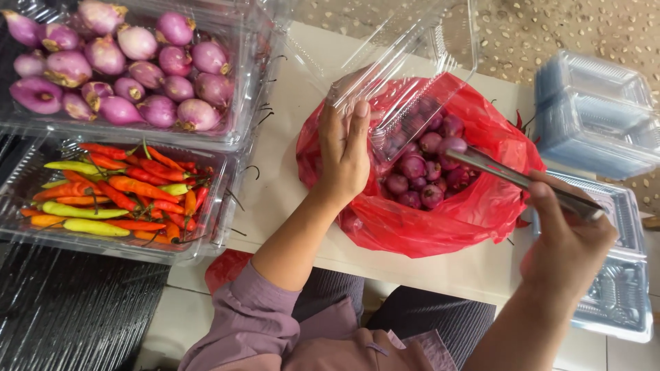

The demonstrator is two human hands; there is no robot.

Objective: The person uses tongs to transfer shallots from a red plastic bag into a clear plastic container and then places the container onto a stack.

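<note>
Shallots [423,178] are lying in the red bag [474,213], so I am closing my right hand [567,237] around the tongs [509,175] and tilting the clear box [405,82], gripped by my left hand [344,154], close beside them.

pale table [302,89] on white floor tiles [172,323]; speckled pebble floor [550,34] beyond.

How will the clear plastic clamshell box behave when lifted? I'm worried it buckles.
The clear thin-walled plastic clamshell box probably flexes and feels light. Its hinged lid hangs open, so it may flop. The left hand grips one edge, which could twist it.
</note>
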